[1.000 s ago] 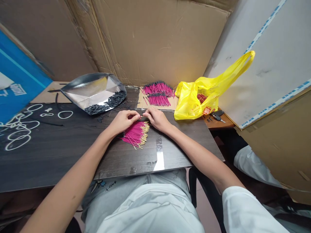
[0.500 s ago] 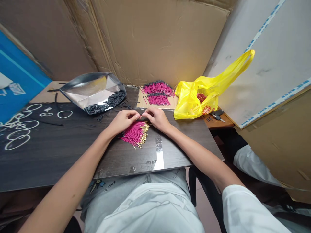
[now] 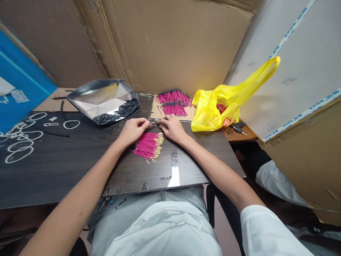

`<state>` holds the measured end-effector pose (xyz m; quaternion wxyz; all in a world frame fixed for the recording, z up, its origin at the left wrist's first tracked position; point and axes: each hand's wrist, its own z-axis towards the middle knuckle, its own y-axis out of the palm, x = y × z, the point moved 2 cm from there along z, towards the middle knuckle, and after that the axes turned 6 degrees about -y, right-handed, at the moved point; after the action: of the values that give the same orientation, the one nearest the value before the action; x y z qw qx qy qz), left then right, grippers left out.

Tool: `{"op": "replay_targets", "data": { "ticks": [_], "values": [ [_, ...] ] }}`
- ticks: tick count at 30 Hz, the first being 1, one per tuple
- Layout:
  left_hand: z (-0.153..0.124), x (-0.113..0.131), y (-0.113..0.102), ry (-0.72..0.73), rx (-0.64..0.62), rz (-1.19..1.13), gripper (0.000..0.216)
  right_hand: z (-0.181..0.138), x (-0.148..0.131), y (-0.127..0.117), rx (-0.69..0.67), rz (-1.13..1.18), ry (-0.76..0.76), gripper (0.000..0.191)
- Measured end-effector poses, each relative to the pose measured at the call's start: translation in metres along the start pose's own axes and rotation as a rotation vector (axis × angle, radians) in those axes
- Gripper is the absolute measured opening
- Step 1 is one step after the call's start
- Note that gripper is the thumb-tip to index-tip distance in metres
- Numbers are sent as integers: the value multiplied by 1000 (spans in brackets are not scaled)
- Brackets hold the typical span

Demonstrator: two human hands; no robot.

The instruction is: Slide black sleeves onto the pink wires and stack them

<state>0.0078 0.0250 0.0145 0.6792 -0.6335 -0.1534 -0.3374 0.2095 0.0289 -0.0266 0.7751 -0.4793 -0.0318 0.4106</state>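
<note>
My left hand (image 3: 134,131) is closed in a pinch on a thin wire, whose gold-coloured tip (image 3: 152,122) sticks out past the fingertips toward the right. Close by, my right hand (image 3: 173,129) has its fingers curled down at the tabletop, a small dark bit at the fingertips that I cannot make out clearly. Below both hands lies a fanned bundle of magenta wires (image 3: 147,145) with gold tips pointing right. Behind them, magenta wires with black ends (image 3: 174,102) are stacked in two rows on a piece of cardboard (image 3: 156,113).
An open silvery bag (image 3: 98,101) holds black sleeves (image 3: 128,108), with several loose ones beside it. White rubber bands (image 3: 20,142) lie at the left. A yellow plastic bag (image 3: 206,117) and keys (image 3: 239,128) are at the right. Cardboard (image 3: 173,46) walls the back.
My hands have drawn slightly apart from where their fingertips met. The wire's gold tip now shows beyond my left fingers, and my right fingers have uncurled somewhat and lowered toward the tabletop.
</note>
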Motion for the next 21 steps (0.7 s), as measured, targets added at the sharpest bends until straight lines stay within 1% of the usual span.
{"op": "replay_targets", "data": {
  "ticks": [5, 8, 12, 14, 15, 17, 21],
  "values": [
    [-1, 2, 2, 3, -13, 27, 40, 3, 0, 4, -48, -89, 38, 13],
    [-1, 3, 3, 5, -24, 28, 41, 5, 0, 7, -91, -141, 4, 10],
    [-1, 3, 4, 1, -45, 24, 42, 4, -4, 9, -167, -265, -44, 16],
    [-1, 3, 5, 2, -43, 26, 43, 2, -5, 8, -183, -285, -53, 17],
    [-1, 3, 4, 2, -40, 29, 43, 1, -6, 6, -177, -267, -50, 17],
    [-1, 3, 4, 0, -39, 33, 43, 0, -6, 3, -135, -156, -18, 14],
    [-2, 3, 2, 11, -48, 12, 43, -2, -5, -4, 8, 209, 76, 12]
  ]
}}
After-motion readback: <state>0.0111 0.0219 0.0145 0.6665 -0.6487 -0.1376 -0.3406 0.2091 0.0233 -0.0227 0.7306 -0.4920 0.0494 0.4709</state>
